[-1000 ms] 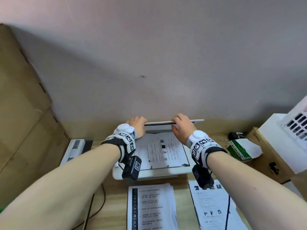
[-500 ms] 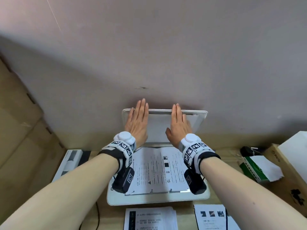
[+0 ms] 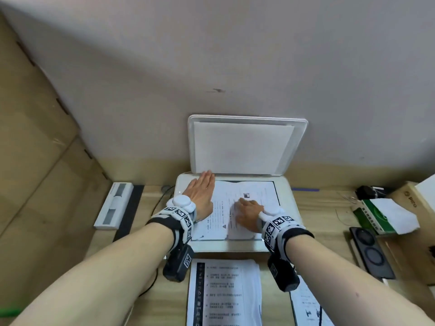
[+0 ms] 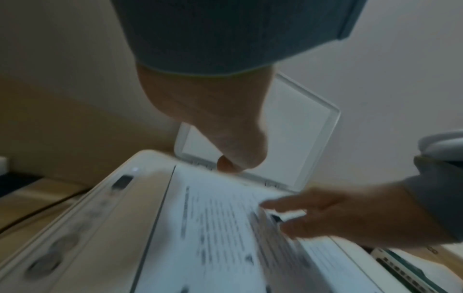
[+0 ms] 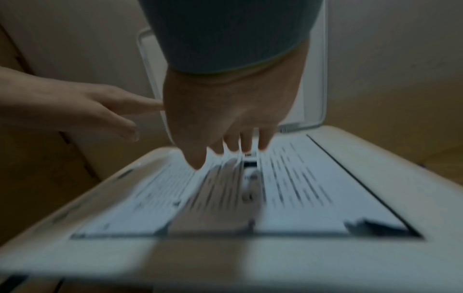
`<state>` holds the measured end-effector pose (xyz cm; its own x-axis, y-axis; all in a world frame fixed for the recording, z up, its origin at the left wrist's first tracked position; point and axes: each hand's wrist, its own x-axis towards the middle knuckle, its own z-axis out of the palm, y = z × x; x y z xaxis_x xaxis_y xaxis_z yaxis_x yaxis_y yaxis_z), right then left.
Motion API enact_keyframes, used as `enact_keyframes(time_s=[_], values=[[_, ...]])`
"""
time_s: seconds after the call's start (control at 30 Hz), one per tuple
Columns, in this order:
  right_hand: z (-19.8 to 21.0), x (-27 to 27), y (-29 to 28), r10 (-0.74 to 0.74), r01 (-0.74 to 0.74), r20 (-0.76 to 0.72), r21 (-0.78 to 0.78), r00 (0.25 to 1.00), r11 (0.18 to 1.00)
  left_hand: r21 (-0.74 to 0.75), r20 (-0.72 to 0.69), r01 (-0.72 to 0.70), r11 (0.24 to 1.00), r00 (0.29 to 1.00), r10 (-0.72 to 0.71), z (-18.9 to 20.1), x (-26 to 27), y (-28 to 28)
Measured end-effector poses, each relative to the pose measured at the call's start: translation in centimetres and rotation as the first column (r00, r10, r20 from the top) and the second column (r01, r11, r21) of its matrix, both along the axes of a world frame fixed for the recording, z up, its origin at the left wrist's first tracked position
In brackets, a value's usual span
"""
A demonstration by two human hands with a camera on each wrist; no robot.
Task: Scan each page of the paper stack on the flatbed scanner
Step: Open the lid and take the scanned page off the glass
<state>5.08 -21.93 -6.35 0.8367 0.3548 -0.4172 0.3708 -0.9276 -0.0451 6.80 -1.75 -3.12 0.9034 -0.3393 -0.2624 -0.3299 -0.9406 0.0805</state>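
Observation:
The white flatbed scanner (image 3: 288, 208) stands against the wall with its lid (image 3: 242, 147) raised upright. A printed page (image 3: 259, 191) lies on the glass. My left hand (image 3: 200, 194) is flat with straight fingers over the far left corner of the bed, fingertips near the lid hinge. My right hand (image 3: 247, 212) is on the middle of the page with fingers curled down. The blurred right wrist view shows the page (image 5: 300, 178) buckled into a ridge between thumb and fingers. A stack of printed pages (image 3: 223, 292) lies in front of the scanner.
Another printed sheet (image 3: 306, 307) lies at the front right under my right forearm. Cardboard panels line the left side. A white bar-shaped device (image 3: 114, 205) lies left of the scanner. A green-and-white box (image 3: 376, 217), a black case (image 3: 372, 252) and a cardboard box (image 3: 409, 201) are at the right.
The lid went from barely lifted to fully upright against the wall. Both hands left it and came down to the bed, the right one onto the page.

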Motion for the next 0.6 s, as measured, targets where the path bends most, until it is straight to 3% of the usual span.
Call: enact_keyframes(time_s=[0.07,0.23,0.4,0.6], values=[[-2.0,-2.3,0.6,0.040,-0.041,-0.026,-0.038,0.999,0.998,0.006,-0.118,0.011,1.000,0.993,-0.010,-2.4,-2.0,0.8],[-2.5,-3.7,0.3,-0.082,0.082,0.011,0.007,0.997,0.997,-0.057,-0.287,0.056,0.997,0.956,-0.070,-5.9,-6.8,1.7],[-1.9,-5.7,0.8,-0.082,0.083,0.023,-0.048,0.996,0.995,-0.087,-0.253,0.121,0.989,0.957,-0.139,-7.3,-8.9,1.6],[-1.8,-9.5,1.6,-0.110,0.109,0.083,0.016,0.990,0.994,0.018,-0.170,0.213,0.977,0.963,-0.207,-8.1,-11.0,0.6]])
